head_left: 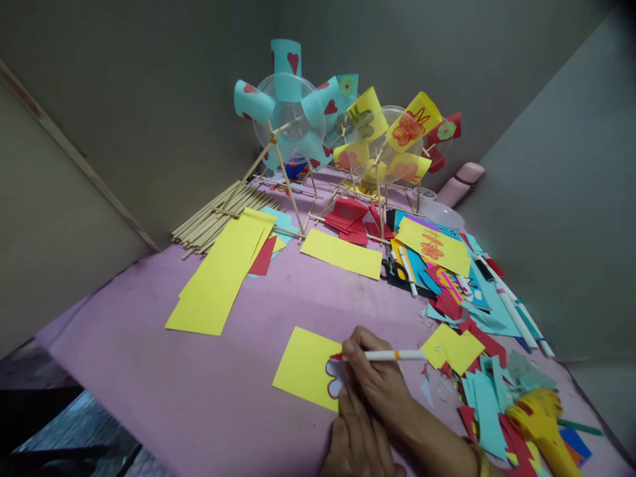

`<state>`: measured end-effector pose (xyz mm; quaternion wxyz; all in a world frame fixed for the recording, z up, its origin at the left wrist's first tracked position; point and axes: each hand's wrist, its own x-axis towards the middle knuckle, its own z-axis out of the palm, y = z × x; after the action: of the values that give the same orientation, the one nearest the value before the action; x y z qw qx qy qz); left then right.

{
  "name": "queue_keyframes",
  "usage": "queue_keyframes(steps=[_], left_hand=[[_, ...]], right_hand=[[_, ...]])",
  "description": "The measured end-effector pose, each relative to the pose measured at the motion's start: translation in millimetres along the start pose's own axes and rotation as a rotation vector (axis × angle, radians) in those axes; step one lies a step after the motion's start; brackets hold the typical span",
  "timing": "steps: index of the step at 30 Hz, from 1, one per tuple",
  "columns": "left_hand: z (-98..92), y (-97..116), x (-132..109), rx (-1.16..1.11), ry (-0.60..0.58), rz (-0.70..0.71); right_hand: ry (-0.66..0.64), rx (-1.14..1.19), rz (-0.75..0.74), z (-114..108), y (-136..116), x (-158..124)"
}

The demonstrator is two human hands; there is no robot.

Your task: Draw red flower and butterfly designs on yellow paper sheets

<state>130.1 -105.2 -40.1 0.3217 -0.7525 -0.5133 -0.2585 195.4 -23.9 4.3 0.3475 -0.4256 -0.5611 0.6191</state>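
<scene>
My right hand (372, 368) grips a white marker pen (397, 356) with an orange band, its tip at the top edge of a small white flower-shaped cutout (336, 379). The cutout lies over the right part of a yellow paper piece (301, 368), and a red-brown line runs around its visible petals. My left hand (355, 440) rests just below, fingers close together and laid flat, fingertips on the lower edge of the cutout and paper. Part of the flower shape is hidden behind my hands.
Yellow strips (213, 285) and a yellow rectangle (342, 254) lie ahead. Behind stand paper-and-stick wheels (285, 99) beside a bundle of sticks (223, 218). At right are scissors (396, 270), other markers (517, 318), paper scraps (484, 404) and a yellow glue gun (544, 424).
</scene>
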Motion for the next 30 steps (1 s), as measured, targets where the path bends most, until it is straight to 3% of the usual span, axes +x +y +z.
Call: queue_keyframes(steps=[3,9,17,21,30], left_hand=[[0.3,0,1,0.014,0.007,-0.010],[-0.4,-1,1,0.016,0.009,-0.012],[-5.8,-4,4,-0.034,-0.049,-0.019],[-6.5,-10,3,-0.077,-0.092,-0.042],[-8.9,-13,3,-0.120,-0.169,-0.064]], right_hand=[[0.062,-0.097,-0.131,-11,3,-4],[-0.014,-0.436,-0.410,-36,10,-19],[-0.066,-0.756,-0.733,-36,5,-17],[-0.048,-0.814,-0.790,-36,5,-16],[-0.078,-0.868,-0.756,-39,14,-17]])
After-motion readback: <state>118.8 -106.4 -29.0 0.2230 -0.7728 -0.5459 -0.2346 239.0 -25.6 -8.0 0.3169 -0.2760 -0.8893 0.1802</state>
